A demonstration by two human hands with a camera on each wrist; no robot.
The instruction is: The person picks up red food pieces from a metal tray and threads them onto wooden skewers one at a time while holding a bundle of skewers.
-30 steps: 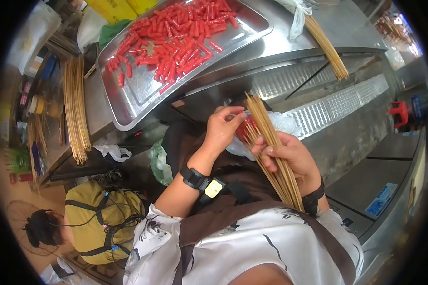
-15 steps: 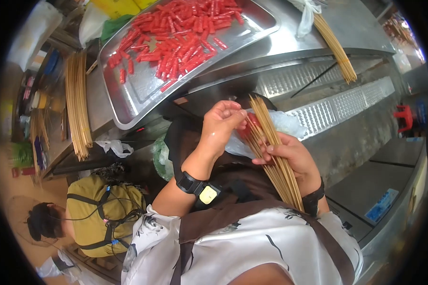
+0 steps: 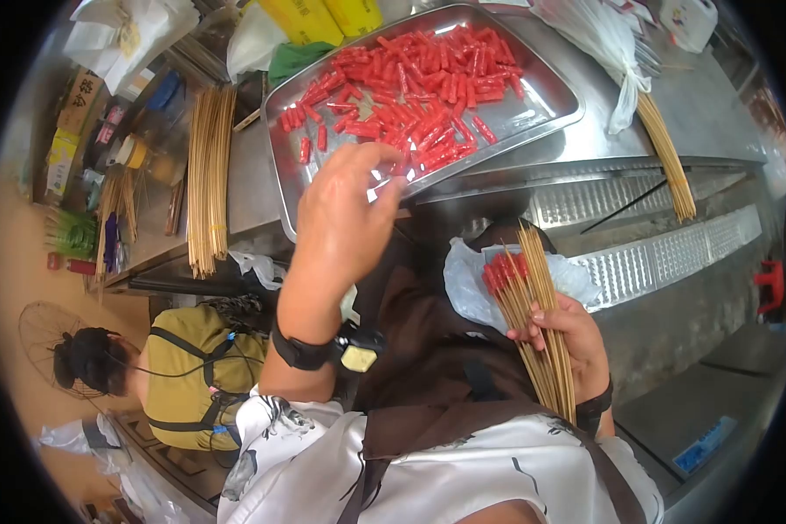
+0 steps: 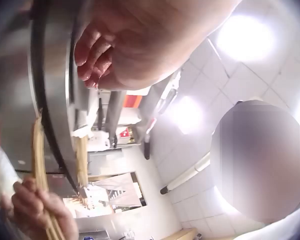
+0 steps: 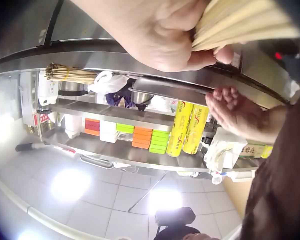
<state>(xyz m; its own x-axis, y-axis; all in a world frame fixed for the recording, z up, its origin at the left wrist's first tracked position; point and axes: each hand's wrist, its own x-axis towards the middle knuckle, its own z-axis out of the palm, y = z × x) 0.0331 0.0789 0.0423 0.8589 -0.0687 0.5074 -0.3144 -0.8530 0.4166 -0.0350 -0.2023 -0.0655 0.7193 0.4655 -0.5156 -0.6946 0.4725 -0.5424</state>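
Observation:
My right hand grips a bundle of bamboo skewers that slants up from my lap. Some of these carry short red pieces at their tips; others have bare points. Over the near edge of a metal tray is my left hand, fingers bent loosely and thumb apart from them. Nothing shows between them. Many glossy red sticks lie heaped in the tray. In the right wrist view, the left hand appears beside the tray's rim, and the skewers run through the right hand.
A pale plastic bag lies behind the skewer tips. Bundles of skewers stand left of the tray and hang over the counter edge at right. Yellow boxes are behind the tray. Another person is at lower left.
My left hand has left the skewer tips and moved up and left to the tray's near edge. The right hand keeps holding the skewers. The head view has shifted.

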